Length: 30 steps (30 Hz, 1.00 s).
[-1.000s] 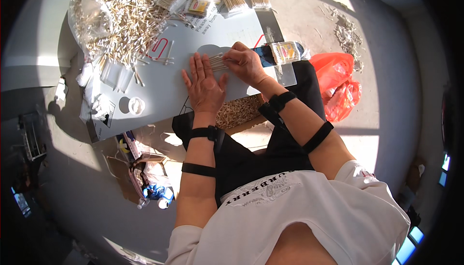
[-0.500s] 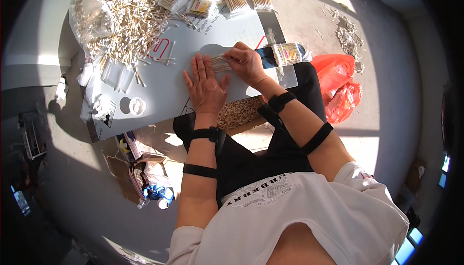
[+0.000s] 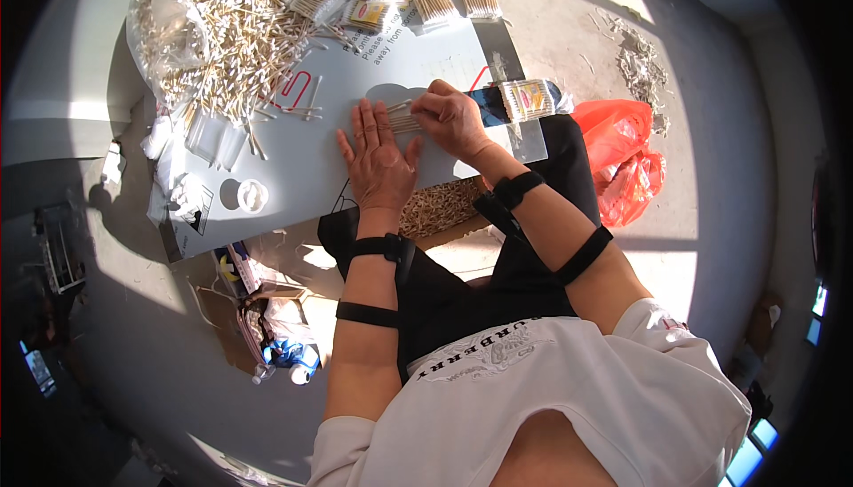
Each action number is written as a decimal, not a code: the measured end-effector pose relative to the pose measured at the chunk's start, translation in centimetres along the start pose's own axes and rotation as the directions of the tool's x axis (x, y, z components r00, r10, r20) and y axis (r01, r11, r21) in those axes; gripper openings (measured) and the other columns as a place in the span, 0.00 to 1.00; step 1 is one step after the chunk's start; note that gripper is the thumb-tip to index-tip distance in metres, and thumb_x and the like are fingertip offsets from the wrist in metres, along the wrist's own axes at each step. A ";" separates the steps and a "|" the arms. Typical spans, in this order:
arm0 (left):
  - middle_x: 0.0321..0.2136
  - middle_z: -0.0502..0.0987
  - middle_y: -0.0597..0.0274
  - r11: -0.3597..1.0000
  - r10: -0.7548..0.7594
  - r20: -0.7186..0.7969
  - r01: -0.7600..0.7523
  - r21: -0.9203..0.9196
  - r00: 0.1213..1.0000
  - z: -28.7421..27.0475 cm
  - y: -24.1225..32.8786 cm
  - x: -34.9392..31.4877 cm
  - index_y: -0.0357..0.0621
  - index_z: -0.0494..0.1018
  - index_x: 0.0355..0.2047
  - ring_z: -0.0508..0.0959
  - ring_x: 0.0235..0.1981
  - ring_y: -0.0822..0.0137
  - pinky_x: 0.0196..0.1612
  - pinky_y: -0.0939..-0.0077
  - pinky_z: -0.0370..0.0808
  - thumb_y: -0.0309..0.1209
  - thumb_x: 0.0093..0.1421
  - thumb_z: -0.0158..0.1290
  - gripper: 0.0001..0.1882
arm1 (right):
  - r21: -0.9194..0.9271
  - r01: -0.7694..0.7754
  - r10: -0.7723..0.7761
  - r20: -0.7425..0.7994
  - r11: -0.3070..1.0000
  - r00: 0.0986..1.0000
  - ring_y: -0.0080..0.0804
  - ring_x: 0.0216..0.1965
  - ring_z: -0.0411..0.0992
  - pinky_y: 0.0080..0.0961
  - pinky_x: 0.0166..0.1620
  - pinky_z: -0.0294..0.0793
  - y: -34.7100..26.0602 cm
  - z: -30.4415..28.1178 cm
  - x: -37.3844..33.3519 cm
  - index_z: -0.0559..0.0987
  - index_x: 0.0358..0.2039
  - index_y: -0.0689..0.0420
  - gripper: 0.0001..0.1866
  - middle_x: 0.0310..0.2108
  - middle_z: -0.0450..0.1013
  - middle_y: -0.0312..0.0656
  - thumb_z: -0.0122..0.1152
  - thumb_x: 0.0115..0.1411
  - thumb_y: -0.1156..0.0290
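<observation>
Flat on the grey board, my left hand (image 3: 380, 158) lies with its fingers stretched out, along one end of a small row of cotton swabs (image 3: 404, 121). At the other end of that row is my right hand (image 3: 450, 120), its thumb and fingertips pinched together. What the pinch holds, if anything, is hidden. A large heap of loose cotton swabs (image 3: 222, 34) covers the far left of the board. Packed bags of swabs (image 3: 433, 3) lie at its far edge, and one more swab pack (image 3: 528, 99) sits right of my right hand.
A white ring-shaped roll (image 3: 252, 195) and clear plastic boxes (image 3: 216, 139) stand at the board's left. Below its near edge is a box of swabs (image 3: 440, 209). Red plastic bags (image 3: 616, 154) lie at the right, and an opened carton (image 3: 233, 331) stands on the floor.
My right hand's fingers have shifted slightly at the swabs, and a swab at the top of the row lies at a different angle. My left hand stays put.
</observation>
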<state>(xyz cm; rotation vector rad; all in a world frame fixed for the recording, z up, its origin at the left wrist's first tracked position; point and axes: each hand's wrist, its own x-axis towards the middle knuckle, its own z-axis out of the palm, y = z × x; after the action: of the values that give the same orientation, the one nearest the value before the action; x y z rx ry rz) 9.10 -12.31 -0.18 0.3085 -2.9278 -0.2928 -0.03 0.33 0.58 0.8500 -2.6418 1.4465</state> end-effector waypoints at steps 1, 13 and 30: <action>0.67 0.49 0.52 1.000 0.003 -0.002 -0.003 0.023 1.000 0.0 0.0 0.0 0.41 0.51 0.66 0.47 0.69 0.57 0.68 0.49 0.39 0.55 0.62 0.43 0.40 | 0.003 -0.017 0.017 0.001 1.000 1.000 0.37 0.30 0.75 0.26 0.33 0.74 -0.1 0.0 0.0 0.82 0.31 0.55 0.06 0.29 0.72 0.40 0.61 0.51 0.74; 0.67 0.50 0.52 1.000 -0.003 0.013 0.003 0.021 1.000 0.1 0.0 0.0 0.41 0.50 0.66 0.47 0.69 0.57 0.68 0.49 0.39 0.55 0.61 0.43 0.41 | 0.064 -0.071 0.072 -0.015 0.995 0.997 0.32 0.30 0.76 0.24 0.34 0.75 -0.3 0.3 0.0 0.82 0.33 0.55 0.09 0.29 0.72 0.39 0.60 0.50 0.78; 0.66 0.52 0.53 0.999 0.016 -0.031 -0.015 0.042 0.999 -0.1 0.2 0.0 0.40 0.51 0.65 0.50 0.68 0.56 0.67 0.47 0.44 0.55 0.62 0.44 0.40 | 0.073 0.070 -0.064 -0.084 0.995 0.994 0.38 0.32 0.74 0.29 0.35 0.75 0.1 -0.3 -1.9 0.79 0.25 0.56 0.06 0.30 0.70 0.40 0.58 0.45 0.79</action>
<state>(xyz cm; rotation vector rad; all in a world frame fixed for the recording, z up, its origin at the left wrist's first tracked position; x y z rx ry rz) 9.13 -12.12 -0.01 0.2938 -2.9068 -0.2229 1.43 1.46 0.13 0.8571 -2.4904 1.5394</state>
